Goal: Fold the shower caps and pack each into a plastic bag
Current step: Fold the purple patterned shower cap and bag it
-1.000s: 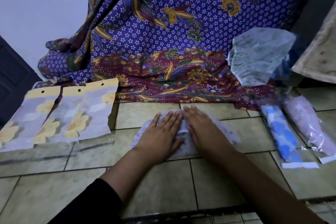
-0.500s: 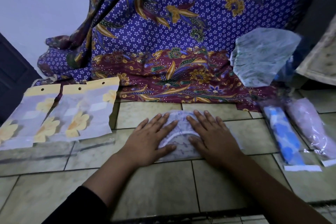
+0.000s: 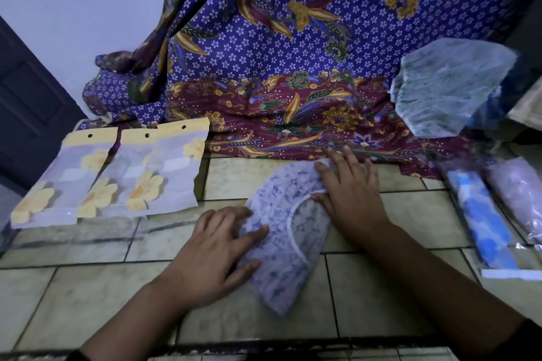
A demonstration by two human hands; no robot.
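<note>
White shower cap (image 3: 289,239) with purple specks lies folded, elastic edge showing.

- The picture was dim, with a blue-purple tint all over.
- The wall (image 3: 73,9) was the lightest part, and the door (image 3: 26,102) was almost black.
- The floor tiles (image 3: 88,287) shone a little.
- Shadows were soft and faint.
- Lines bent near the edges.
- The print on the shower cap (image 3: 281,243) looked a bit fuzzy.
</note>
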